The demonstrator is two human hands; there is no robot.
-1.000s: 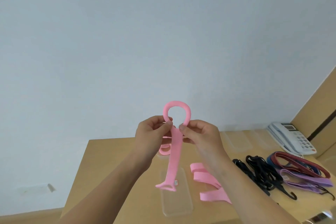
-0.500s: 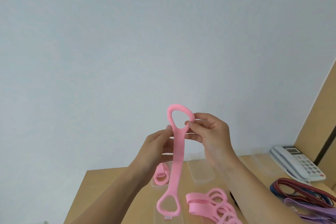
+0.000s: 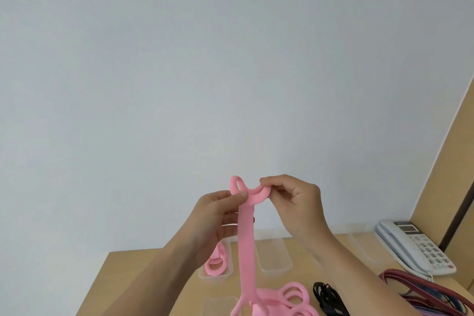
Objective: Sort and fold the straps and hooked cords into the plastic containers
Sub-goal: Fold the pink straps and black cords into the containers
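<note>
A long pink strap [image 3: 246, 244] hangs upright in the air above the table. My left hand [image 3: 218, 220] pinches it just below its top loop. My right hand [image 3: 297, 202] pinches the rim of that loop and bends it to the right. The strap's lower end reaches a heap of pink straps [image 3: 284, 300] on the table. A clear plastic container [image 3: 225, 273] behind my left hand holds a folded pink strap [image 3: 216, 261]. An empty clear container [image 3: 274, 256] stands to its right. Black hooked cords [image 3: 328, 297] lie right of the heap.
Red, blue and purple straps [image 3: 423, 290] lie at the right on the wooden table [image 3: 123, 279]. A white desk phone [image 3: 415, 246] sits at the back right. Another clear container [image 3: 364, 249] stands near it, and a clear lid [image 3: 218, 306] lies at the front. A plain wall fills the background.
My right hand has folded the strap's top loop down and to the right, and my left hand has slid up to pinch the strap under the loop. The view has tilted a little.
</note>
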